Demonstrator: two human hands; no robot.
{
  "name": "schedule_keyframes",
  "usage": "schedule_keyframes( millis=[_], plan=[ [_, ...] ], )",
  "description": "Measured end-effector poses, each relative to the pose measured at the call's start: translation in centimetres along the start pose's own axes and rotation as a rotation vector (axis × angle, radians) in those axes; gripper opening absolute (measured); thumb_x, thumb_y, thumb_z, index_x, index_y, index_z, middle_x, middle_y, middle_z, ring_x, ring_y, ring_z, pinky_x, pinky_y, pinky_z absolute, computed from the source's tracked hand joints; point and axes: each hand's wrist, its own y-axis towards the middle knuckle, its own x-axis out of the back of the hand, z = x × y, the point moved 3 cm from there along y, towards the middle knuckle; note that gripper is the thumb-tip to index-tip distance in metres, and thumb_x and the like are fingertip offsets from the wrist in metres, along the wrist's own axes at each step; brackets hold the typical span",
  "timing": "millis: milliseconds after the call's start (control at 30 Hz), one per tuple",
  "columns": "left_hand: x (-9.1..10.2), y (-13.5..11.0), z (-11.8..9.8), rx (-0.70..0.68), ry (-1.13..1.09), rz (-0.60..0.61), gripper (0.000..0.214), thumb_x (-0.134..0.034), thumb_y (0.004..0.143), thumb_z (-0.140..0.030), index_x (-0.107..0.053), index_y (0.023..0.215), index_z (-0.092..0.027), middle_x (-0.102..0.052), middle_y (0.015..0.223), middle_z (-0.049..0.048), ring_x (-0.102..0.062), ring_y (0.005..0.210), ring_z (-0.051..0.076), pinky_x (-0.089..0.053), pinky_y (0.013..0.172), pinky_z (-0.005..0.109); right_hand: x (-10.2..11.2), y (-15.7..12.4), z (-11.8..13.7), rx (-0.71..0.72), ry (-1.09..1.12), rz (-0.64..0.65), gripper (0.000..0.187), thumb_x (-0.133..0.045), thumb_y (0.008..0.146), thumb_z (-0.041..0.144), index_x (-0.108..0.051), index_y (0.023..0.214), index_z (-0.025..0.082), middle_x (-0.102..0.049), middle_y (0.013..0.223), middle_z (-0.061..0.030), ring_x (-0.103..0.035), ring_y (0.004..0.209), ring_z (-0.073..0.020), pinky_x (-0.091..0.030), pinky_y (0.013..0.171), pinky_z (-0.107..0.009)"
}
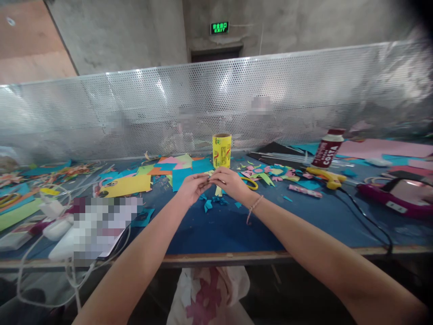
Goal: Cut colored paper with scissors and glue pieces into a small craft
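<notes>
My left hand (193,188) and my right hand (230,184) meet over the middle of the table, fingertips pinched together. Whatever lies between them is too small and covered to make out. Below my right hand a pale yellow paper strip (219,191) shows; whether the hand touches it I cannot tell. Folded blue paper pieces (207,206) lie just under the fingers. Right behind the hands stands a yellow printed roll (222,151), upright. Beside my right wrist, a yellow scissor handle (251,183) is partly hidden.
Cut paper scraps (270,173) spread to the right, near a yellow glue gun (326,177), a brown bottle (328,148) and a purple case (395,198). Coloured sheets (191,174) lie behind. White cables and a phone-like slab (113,241) occupy the left. A perforated metal panel (142,108) bounds the back.
</notes>
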Motion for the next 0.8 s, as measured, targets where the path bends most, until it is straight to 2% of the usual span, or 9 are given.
schedule_keyframes(
  millis=[167,367,500,667,800],
  plan=[
    [0.00,-0.13,-0.31,-0.007,0.012,-0.009,0.012,-0.057,0.066,-0.001,-0.056,0.074,-0.010,-0.062,0.061,0.0040,-0.060,0.056,0.010,-0.050,0.062,0.023,0.33,0.00,0.05,0.038,-0.075,0.042,0.016,-0.048,0.082,0.027,-0.059,0.088,0.018,-0.058,0.085,-0.0068,-0.054,0.083,-0.0159,-0.047,0.075,-0.031],
    [0.00,-0.30,-0.55,-0.015,0.067,-0.010,0.013,-0.058,0.064,-0.002,-0.059,0.074,-0.010,-0.062,0.059,0.0034,-0.059,0.055,0.010,-0.050,0.059,0.022,0.70,-0.18,0.28,0.174,-0.219,0.064,0.019,-0.044,0.084,0.026,-0.061,0.084,0.019,-0.059,0.086,-0.0055,-0.054,0.081,-0.0142,-0.045,0.072,-0.028],
    [0.05,-0.23,-0.50,-0.034,0.090,-0.007,0.013,-0.058,0.064,-0.002,-0.060,0.074,-0.010,-0.062,0.059,0.0035,-0.060,0.056,0.011,-0.050,0.061,0.023,0.68,-0.35,0.24,0.214,-0.312,0.070,0.019,-0.044,0.085,0.026,-0.061,0.084,0.019,-0.059,0.083,-0.0051,-0.052,0.077,-0.0141,-0.044,0.069,-0.028],
    [-0.14,-0.30,-0.44,-0.076,0.111,0.004,0.013,-0.059,0.064,-0.004,-0.060,0.075,-0.009,-0.062,0.062,0.0042,-0.060,0.058,0.011,-0.050,0.064,0.026,0.51,-0.27,0.21,0.174,-0.273,0.089,0.021,-0.042,0.085,0.026,-0.061,0.081,0.018,-0.057,0.082,-0.0053,-0.051,0.075,-0.0142,-0.044,0.069,-0.028],
    [-0.49,-0.56,-0.60,-0.123,0.128,0.012,0.012,-0.060,0.063,-0.006,-0.061,0.075,-0.008,-0.063,0.065,0.0051,-0.061,0.061,0.012,-0.049,0.068,0.028,0.30,0.08,0.10,0.028,-0.124,0.068,0.020,-0.041,0.086,0.026,-0.058,0.078,0.019,-0.053,0.081,-0.0046,-0.051,0.078,-0.0139,-0.045,0.073,-0.029]
  ],
)
